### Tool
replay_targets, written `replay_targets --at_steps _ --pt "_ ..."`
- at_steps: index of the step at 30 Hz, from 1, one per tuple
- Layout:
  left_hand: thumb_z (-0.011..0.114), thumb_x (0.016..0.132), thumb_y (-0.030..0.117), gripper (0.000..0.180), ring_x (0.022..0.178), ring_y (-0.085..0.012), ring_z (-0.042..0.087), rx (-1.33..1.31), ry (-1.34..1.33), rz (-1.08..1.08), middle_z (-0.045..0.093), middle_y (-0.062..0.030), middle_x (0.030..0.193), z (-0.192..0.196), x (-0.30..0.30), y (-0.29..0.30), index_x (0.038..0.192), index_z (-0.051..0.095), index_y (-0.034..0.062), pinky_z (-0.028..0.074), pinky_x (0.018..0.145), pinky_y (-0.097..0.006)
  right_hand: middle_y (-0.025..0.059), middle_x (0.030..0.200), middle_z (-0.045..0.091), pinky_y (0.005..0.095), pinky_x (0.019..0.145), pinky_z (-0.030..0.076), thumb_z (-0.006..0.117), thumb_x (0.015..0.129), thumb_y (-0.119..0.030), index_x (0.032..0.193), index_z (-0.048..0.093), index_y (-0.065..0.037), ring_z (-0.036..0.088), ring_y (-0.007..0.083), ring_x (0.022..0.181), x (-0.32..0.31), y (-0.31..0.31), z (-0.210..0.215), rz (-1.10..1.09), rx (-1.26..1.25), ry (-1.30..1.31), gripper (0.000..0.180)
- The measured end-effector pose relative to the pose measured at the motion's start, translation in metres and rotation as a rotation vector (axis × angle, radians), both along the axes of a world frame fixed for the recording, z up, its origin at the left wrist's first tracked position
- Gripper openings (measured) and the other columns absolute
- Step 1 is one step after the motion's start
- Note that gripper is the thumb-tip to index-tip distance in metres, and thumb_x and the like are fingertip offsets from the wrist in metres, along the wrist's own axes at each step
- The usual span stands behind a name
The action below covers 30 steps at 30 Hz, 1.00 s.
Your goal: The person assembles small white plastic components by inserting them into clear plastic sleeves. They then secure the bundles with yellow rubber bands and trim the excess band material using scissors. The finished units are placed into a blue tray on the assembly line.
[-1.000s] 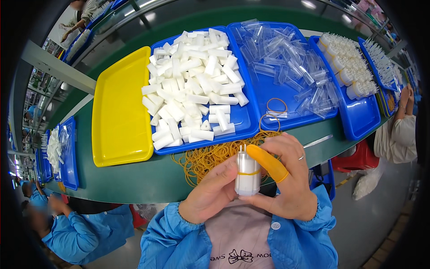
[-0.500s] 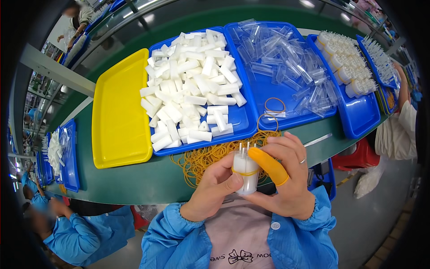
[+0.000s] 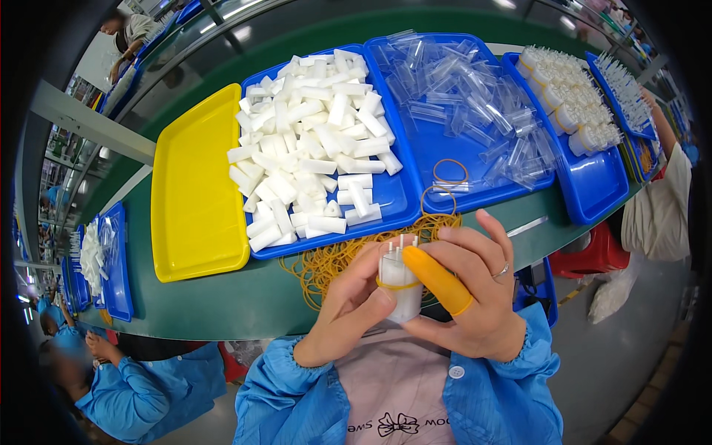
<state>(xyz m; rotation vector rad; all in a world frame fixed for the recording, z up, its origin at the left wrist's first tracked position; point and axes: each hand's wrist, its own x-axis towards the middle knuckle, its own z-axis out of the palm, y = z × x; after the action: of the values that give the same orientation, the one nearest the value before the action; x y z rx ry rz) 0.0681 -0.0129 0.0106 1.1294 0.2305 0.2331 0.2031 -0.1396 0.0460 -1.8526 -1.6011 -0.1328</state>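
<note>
Between my two hands is a short white bundle of foam and clear plastic pieces (image 3: 404, 298), with a yellow-orange rubber band around it. Thin white pins stick up from its top. Its left side is gripped by the thumb and fingers of my left hand (image 3: 343, 308). My right hand (image 3: 482, 300) closes on the other side, its thumb low on the bundle. An orange finger cot (image 3: 439, 283) covers the right index finger, whose tip presses at the pins. Just beyond the hands, a heap of loose rubber bands (image 3: 311, 276) lies on the green table (image 3: 215, 308).
A blue tray (image 3: 393, 211) holds white foam pieces (image 3: 319, 133), with a yellow tray (image 3: 196, 185) at its left. Right of it, another blue tray (image 3: 426, 159) carries clear plastic pieces (image 3: 475, 96). Farther right, a blue tray (image 3: 593, 189) contains banded white bundles (image 3: 571, 104). Co-workers sit at both sides.
Both hands and the bundle have shifted slightly left in the picture. My right index fingertip has moved a little across the bundle's top. The grip stays on it.
</note>
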Motion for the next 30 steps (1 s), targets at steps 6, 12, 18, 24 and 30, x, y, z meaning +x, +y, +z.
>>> replay_targets --at_steps 6,12,18,24,30 --pt "0.052 0.092 0.038 0.064 0.119 -0.0159 0.045 -0.361 0.059 -0.058 0.048 -0.0103 0.129 0.011 0.002 0.007 0.139 0.033 -0.0009 0.036 0.099 -0.032 0.0051 0.113 0.055 0.0516 0.103 0.029 0.078 0.059 -0.027 0.111 0.061 -0.008 0.048 0.0272 0.116 0.005 0.001 -0.002 0.029 -0.009 0.285 0.058" --pt "0.054 0.092 0.038 0.062 0.12 -0.016 0.045 -0.184 0.071 0.023 0.047 -0.0109 0.131 0.007 0.002 0.001 0.137 0.037 -0.001 0.036 0.1 -0.031 0.0045 0.115 0.053 0.0515 0.102 0.03 0.076 0.06 -0.022 0.109 0.062 -0.009 0.049 0.0255 0.115 0.002 -0.002 -0.002 0.057 0.013 0.16 0.052" --pt "0.055 0.091 0.037 0.062 0.12 -0.0166 0.045 -0.043 0.067 0.051 0.046 -0.0092 0.132 0.004 0.0 0.003 0.137 0.036 -0.0005 0.035 0.1 -0.031 0.0076 0.119 0.05 0.0522 0.1 0.032 0.075 0.061 -0.021 0.11 0.06 -0.008 0.048 0.0291 0.115 0.0 0.004 -0.005 0.087 0.013 0.168 0.054" --pt "0.053 0.091 0.041 0.068 0.121 -0.0193 0.046 -0.363 0.064 -0.038 0.045 -0.0096 0.132 0.014 0.004 0.005 0.14 0.028 0.001 0.036 0.101 -0.033 0.0092 0.122 0.048 0.0521 0.099 0.033 0.078 0.057 -0.024 0.115 0.057 -0.006 0.048 0.0305 0.113 0.005 0.001 -0.003 0.073 0.024 0.267 0.064" --pt "0.058 0.088 0.044 0.074 0.122 -0.0191 0.045 -0.392 0.069 -0.057 0.045 -0.0095 0.133 0.009 0.004 0.004 0.14 0.029 0.0009 0.035 0.101 -0.033 0.0066 0.12 0.05 0.0501 0.1 0.033 0.077 0.058 -0.023 0.114 0.058 -0.007 0.05 0.0259 0.111 0.002 -0.001 -0.004 0.079 0.0 0.105 0.061"
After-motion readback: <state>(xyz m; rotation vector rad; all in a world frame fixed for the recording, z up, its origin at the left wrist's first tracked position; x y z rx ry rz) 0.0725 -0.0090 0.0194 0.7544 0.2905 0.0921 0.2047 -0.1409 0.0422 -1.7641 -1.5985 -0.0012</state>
